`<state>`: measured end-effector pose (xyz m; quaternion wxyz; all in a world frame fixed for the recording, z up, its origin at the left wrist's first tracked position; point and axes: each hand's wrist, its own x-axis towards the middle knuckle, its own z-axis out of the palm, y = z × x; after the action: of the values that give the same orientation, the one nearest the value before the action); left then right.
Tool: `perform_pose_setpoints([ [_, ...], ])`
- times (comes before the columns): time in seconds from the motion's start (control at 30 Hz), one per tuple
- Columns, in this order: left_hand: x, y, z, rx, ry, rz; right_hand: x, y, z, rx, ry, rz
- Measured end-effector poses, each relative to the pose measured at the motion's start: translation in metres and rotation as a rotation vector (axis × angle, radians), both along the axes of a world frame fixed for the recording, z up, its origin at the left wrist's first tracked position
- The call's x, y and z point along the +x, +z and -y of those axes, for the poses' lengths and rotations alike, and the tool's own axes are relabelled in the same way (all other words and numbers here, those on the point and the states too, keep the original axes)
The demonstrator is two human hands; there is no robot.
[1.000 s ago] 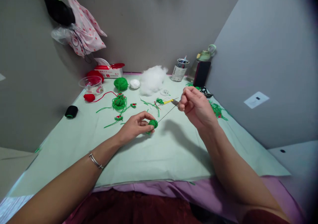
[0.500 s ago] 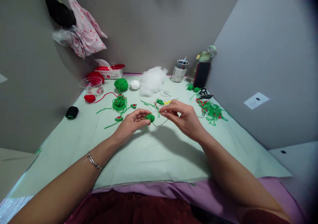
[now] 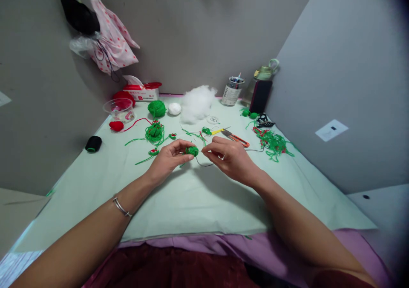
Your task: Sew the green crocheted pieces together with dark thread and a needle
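Between the thumb and fingers of my left hand [image 3: 171,158] is a small green crocheted piece [image 3: 192,151]. My right hand [image 3: 228,156] is just to its right, thumb and index finger pinched together; what they hold is too small to make out. A thin dark thread [image 3: 203,165] loops from the green piece toward my right hand. Behind the right hand lie orange-handled snips [image 3: 236,138] and a yellow tool [image 3: 217,131].
Green yarn [image 3: 156,108], a white ball [image 3: 174,108] and fluffy stuffing [image 3: 198,104] stand at the back. Tangled scraps [image 3: 275,143] lie right, near a phone [image 3: 260,96] and bottle [image 3: 263,73]. A black spool [image 3: 93,144] and clear tub [image 3: 119,110] are left.
My right hand has moved left and slightly down, closer to the green piece, uncovering the orange-handled snips. The left hand keeps its hold almost unmoved.
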<state>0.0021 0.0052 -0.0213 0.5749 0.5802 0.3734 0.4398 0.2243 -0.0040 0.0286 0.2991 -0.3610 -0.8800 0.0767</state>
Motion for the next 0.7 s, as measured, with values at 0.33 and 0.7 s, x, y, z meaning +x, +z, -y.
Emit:
perform_pose_setpoints([
  [0.33, 0.0038, 0.0028, 0.0025, 0.007, 0.007, -0.003, -0.0021, -0.0026, -0.0003, -0.129, 0.029, -0.036],
  [0.7, 0.0030, 0.0022, 0.0020, -0.060, 0.012, 0.129, -0.0028, -0.0039, -0.0070, -0.533, 0.046, -0.277],
])
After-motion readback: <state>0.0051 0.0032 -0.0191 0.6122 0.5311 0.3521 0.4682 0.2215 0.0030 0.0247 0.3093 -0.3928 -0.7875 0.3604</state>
